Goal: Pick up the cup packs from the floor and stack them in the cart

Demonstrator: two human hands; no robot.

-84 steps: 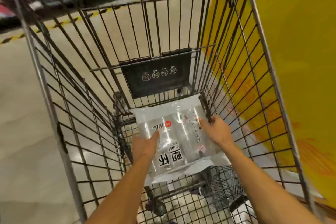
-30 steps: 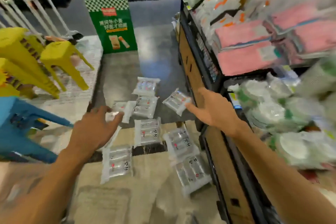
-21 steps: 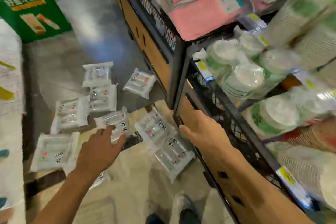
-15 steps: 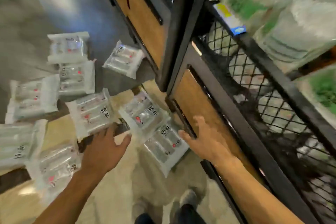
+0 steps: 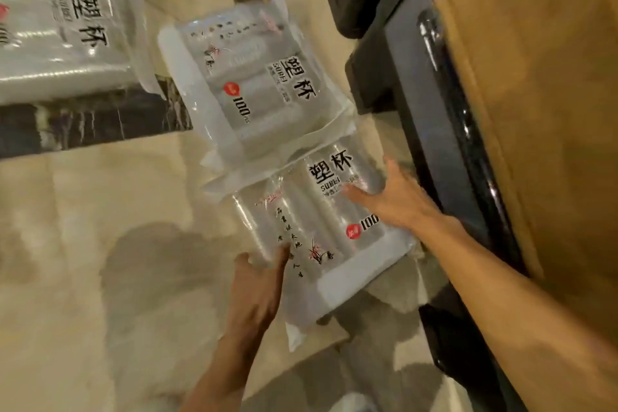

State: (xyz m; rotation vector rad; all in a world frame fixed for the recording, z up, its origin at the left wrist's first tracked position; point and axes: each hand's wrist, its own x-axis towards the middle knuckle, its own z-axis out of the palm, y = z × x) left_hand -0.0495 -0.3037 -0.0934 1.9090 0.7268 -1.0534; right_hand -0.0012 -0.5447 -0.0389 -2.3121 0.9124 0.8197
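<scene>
**Mia:** Head view looks down at the floor [image 5: 83, 244]. What is hard to see?

**Ben:** One cup pack, the far pack [image 5: 63, 20], is blurry and cut off at the left edge. Both arms run off the bottom. The shelf unit [image 5: 535, 110] on the right is cut off too.

**Mia:** Where is the near pack [image 5: 311, 231]?

**Ben:** Flat on the floor, just beside the shelf unit. The middle pack [image 5: 247, 77] lies right behind it, and their edges overlap.

**Mia:** And the hands?

**Ben:** The left hand [image 5: 257, 291] touches the pack's near corner, fingers spread and straight. The right hand [image 5: 398, 201] lies flat on top, fingers wide, by the shelf side. Neither hand curls round it.
</scene>
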